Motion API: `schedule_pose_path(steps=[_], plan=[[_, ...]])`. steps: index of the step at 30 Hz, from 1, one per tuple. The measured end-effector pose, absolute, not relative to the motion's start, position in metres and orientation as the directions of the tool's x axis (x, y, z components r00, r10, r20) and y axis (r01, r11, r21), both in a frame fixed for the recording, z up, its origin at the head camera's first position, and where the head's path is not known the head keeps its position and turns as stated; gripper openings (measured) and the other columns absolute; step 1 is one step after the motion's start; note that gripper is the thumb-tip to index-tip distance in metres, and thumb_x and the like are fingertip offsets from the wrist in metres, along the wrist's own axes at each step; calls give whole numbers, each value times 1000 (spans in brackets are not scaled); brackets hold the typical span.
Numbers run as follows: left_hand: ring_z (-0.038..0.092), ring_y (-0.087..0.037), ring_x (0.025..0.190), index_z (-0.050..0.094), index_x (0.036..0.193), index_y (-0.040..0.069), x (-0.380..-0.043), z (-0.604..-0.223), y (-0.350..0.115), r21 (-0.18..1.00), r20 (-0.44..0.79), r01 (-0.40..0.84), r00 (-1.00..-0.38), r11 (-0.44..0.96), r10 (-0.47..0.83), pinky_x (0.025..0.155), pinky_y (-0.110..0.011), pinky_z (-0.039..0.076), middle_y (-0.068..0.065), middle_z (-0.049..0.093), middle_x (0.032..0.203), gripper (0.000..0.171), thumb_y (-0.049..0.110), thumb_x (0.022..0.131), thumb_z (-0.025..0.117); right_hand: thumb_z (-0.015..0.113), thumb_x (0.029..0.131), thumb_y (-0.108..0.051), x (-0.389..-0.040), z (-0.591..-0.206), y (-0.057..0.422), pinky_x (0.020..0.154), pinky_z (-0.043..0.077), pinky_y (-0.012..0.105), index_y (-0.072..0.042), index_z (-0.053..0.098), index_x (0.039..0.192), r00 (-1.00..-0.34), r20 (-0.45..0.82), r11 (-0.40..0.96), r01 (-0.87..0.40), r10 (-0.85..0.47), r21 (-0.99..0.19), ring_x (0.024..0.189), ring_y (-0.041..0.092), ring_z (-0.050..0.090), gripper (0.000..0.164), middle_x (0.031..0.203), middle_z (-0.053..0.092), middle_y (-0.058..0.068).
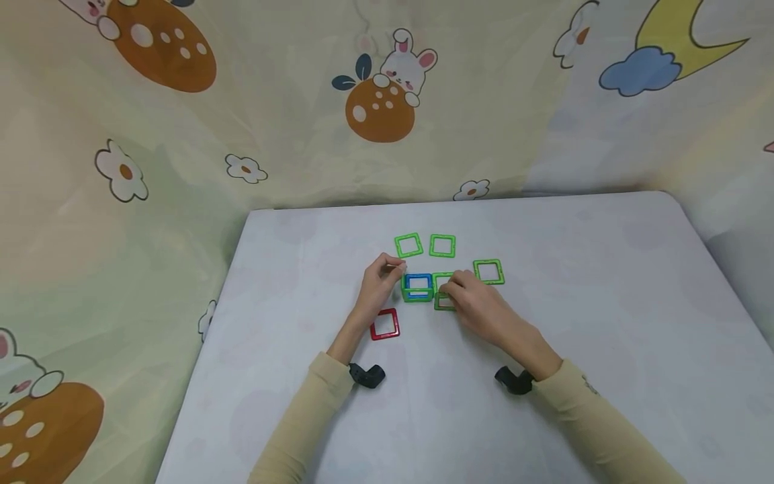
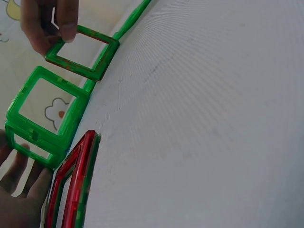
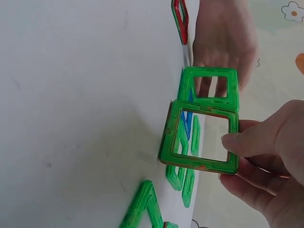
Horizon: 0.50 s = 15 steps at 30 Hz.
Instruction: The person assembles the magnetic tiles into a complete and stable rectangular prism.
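Right hand (image 1: 484, 312) pinches a roughly upright green square (image 3: 199, 164), no long axis, about 4 o'clock of and just beside the green-and-blue box (image 1: 417, 290); left hand (image 1: 377, 282), fingers loosely spread, at box's 9, further from the square; red square (image 1: 385, 336) at 7; white table (image 1: 242, 302); cartoon-print cloth (image 1: 290, 101) beyond at 12.

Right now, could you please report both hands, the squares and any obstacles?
Right hand pinching green square; left hand beside blue-and-green box; red square nearer the person, probably not blocking.
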<state>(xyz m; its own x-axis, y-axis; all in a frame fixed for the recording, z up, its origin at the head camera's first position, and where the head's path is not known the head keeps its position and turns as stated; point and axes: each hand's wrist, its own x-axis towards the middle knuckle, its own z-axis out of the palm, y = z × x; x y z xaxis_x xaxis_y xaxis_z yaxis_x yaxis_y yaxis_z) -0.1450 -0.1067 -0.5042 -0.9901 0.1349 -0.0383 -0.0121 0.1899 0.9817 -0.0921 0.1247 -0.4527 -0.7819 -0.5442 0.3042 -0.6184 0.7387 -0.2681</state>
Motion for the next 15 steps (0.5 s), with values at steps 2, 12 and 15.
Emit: schedule_pose_path(steps=[2,12,15], plan=[[57,-21,117,65,116,12,-145,-504,-107,982,-36,-10,-990,190,137,99,-39,47,-5,65,125,23,31,103,61,80,85,3,-94,-452,124,76,59,29,-3,76,109,-784,300,739,-617,-544,-272,87,19,60,26,98,65,8],[57,-20,118,64,117,10,-146,-505,-107,983,-35,-9,-990,186,133,101,-38,47,-5,65,126,24,30,103,61,80,87,0,-102,-451,123,81,60,31,-3,75,113,-795,279,743,-605,-539,-287,90,21,61,27,102,66,10],[57,-20,117,64,116,11,-146,-505,-106,982,-39,-15,-991,188,129,101,-38,47,-4,65,125,23,30,103,61,79,87,0,-103,-451,123,81,60,31,-3,76,113,-796,279,744,-604,-538,-287,91,21,62,26,102,66,10]])
